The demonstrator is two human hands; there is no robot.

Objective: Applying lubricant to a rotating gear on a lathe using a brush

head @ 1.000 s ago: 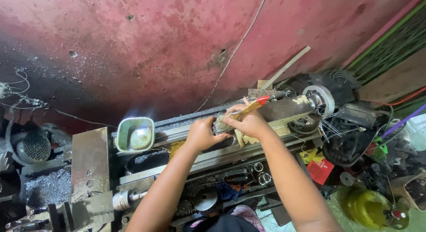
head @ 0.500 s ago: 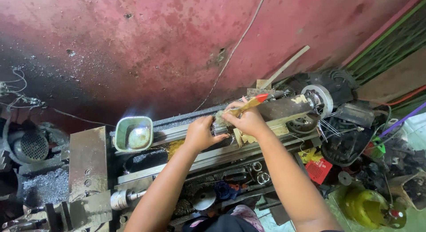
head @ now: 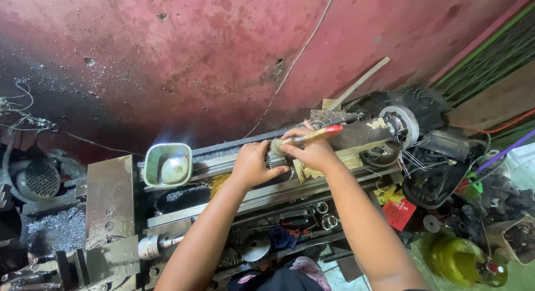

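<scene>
In the head view, a small toothed metal part [head: 274, 157] is gripped in the closed left hand [head: 253, 165] over the lathe bed [head: 223, 182], apparently to steady it. A red-handled brush [head: 312, 135] is pinched in the right hand [head: 312, 152], bristles against the part; a green dish [head: 167, 165] sits nearby, probably within reach for dipping.

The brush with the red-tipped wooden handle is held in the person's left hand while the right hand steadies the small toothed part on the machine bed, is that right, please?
Not quite: the hands are swapped. In the head view the brush is held in the right hand, while the left hand steadies the small toothed part on the machine bed.
</scene>
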